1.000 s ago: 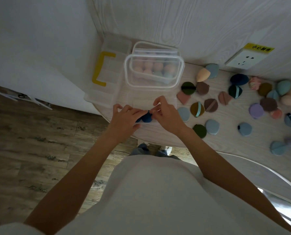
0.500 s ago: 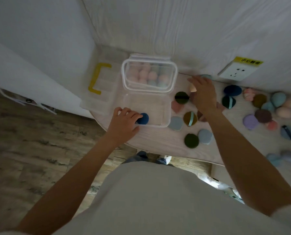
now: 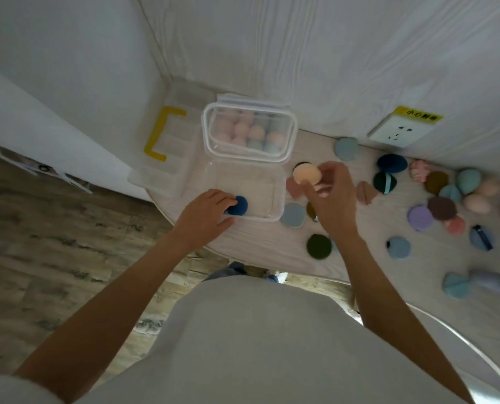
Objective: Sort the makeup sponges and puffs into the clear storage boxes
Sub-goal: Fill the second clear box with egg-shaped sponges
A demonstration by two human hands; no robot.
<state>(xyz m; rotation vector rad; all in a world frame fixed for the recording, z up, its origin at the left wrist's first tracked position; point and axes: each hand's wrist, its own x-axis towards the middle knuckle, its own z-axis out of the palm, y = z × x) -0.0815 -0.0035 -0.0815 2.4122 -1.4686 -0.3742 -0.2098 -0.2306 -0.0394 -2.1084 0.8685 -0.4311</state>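
The right hand (image 3: pixel 331 196) is now closed on a peach sponge (image 3: pixel 307 174), lifted clear of the table (image 3: pixel 272 252); half a second ago that hand was reaching flat among the loose pieces at two o'clock, so a pick has just been made. The left hand (image 3: pixel 206 214) stays where it was, fingertips pressing the dark blue puff (image 3: pixel 237 205) into the near left corner of the shallow clear box (image 3: pixel 243 196).

At twelve o'clock from that box sits the deeper clear box (image 3: pixel 250 131), already holding pink and blue egg-shaped sponges. The peach sponge hangs just to its four o'clock side and probably belongs there.

From one to four o'clock many puffs and sponges (image 3: pixel 446 205) lie scattered, so sorting looks well short of done.
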